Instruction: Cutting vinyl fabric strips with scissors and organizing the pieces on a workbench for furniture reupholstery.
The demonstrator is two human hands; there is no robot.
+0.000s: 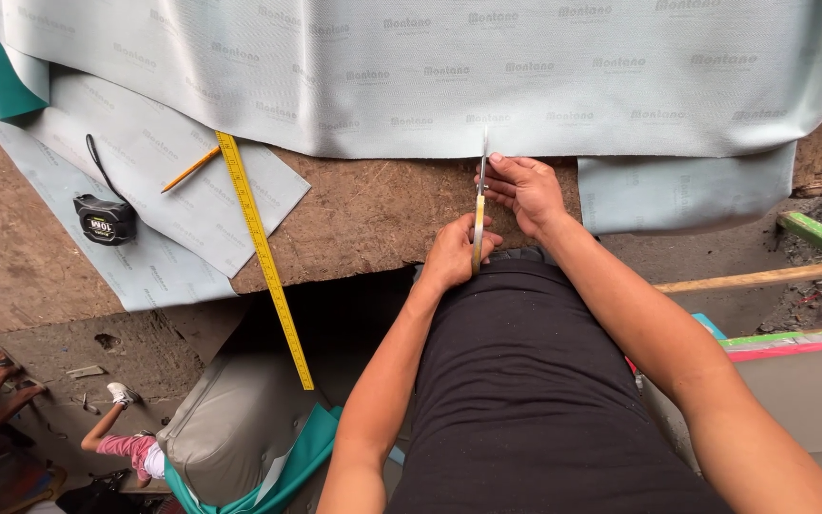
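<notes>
A large pale grey-green sheet of vinyl-like fabric (449,76), printed side up, lies across a brown worktable (373,209). My left hand (454,255) is closed around the handle of a long pair of scissors (479,205) whose blades point away from me into the sheet's near edge. My right hand (525,186) pinches that edge just right of the blade tips.
A yellow tape rule (261,247) runs diagonally off the table's front edge, beside its black case (105,219) and a pencil (190,169). Smaller fabric pieces (145,190) lie at left. A grey cushion (230,428) sits below; another person's limbs (116,433) show at lower left.
</notes>
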